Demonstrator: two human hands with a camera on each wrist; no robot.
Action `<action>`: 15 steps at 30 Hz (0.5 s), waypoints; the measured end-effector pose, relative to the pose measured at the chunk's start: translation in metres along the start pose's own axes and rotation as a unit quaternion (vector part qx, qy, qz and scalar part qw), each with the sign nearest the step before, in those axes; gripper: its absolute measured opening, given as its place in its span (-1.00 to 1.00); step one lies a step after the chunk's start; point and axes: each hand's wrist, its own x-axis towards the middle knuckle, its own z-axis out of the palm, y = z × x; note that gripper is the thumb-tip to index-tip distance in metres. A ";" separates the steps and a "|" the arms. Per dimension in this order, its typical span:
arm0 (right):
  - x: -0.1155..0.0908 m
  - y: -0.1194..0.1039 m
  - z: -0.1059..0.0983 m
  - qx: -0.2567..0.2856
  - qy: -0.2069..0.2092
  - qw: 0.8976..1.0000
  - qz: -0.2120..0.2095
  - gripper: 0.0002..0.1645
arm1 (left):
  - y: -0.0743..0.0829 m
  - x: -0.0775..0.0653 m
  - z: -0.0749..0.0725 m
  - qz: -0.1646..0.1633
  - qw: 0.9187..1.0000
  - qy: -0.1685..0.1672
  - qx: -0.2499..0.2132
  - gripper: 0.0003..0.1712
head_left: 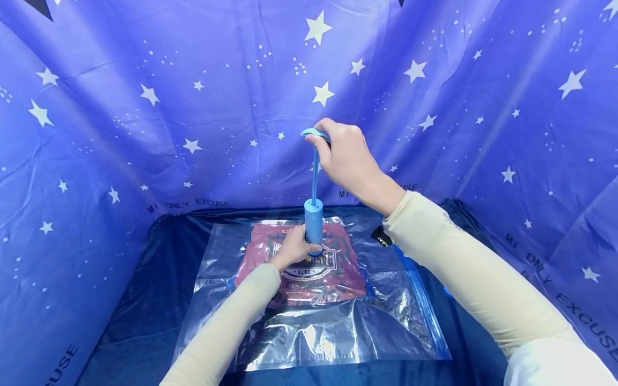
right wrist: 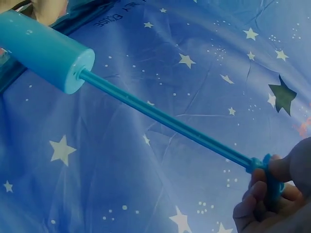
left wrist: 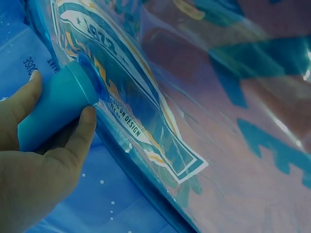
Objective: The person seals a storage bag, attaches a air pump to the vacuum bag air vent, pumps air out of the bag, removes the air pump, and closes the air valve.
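Lying on the dark-blue-covered table (head_left: 130, 332): clear plastic bag (head_left: 309, 338), blue zip strip (head_left: 425, 300) toward the right edge; inside, red printed fabric (head_left: 340, 287), nearer the far edge; upright on the bag above it, blue pump (head_left: 315, 221), rod (head_left: 315, 179) extended; left hand (head_left: 292, 246) gripping its barrel (left wrist: 58, 107); right hand (head_left: 348, 155) gripping its handle (head_left: 311, 132); beyond the far edge, starry curtain (head_left: 241, 107).

Right hand (head_left: 346, 153) above left hand (head_left: 293, 246)
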 end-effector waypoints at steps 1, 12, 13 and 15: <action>-0.001 0.001 0.003 -0.001 -0.016 1.000 0.009 -0.71 | 0.000 0.000 -0.001 -0.001 1.000 0.003 0.005 -0.53; -0.055 0.049 0.075 -0.040 -0.173 0.982 0.068 -0.75 | -0.004 -0.002 0.002 -0.004 1.000 -0.008 -0.019 -0.50; -0.056 0.050 0.076 -0.039 -0.169 0.983 0.062 -0.75 | -0.004 -0.001 0.002 -0.002 1.000 -0.007 -0.018 -0.50; -0.052 0.049 0.072 -0.033 -0.161 0.985 0.057 -0.77 | -0.002 0.000 0.000 0.001 1.000 -0.004 -0.012 -0.51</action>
